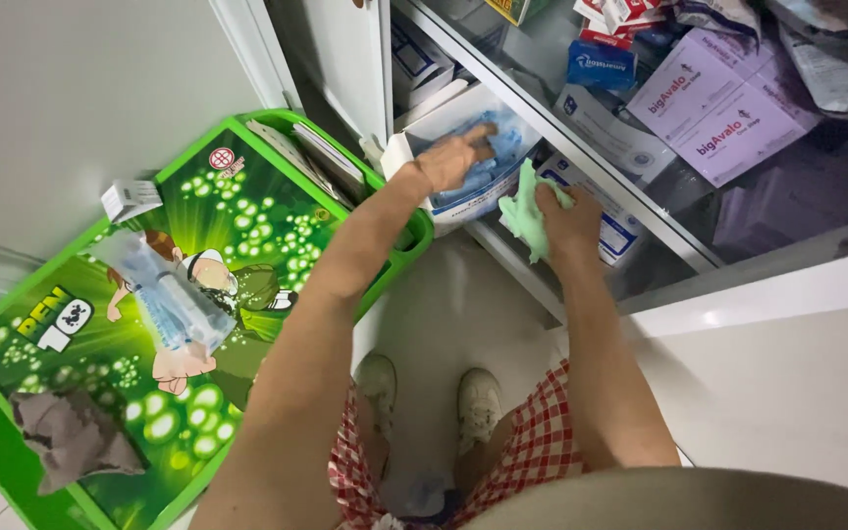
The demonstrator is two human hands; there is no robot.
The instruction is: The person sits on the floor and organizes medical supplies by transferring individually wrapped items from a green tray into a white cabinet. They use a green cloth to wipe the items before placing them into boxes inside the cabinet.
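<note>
Blue gloves point(488, 169) under left hand point(451, 157), seemingly tight against box rim point(414, 137).

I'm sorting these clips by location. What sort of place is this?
Probably a storage corner in a home or small clinic: a white cabinet crammed with medicine-style boxes, an open box of blue gloves under the left hand, and a green cartoon table.
</note>
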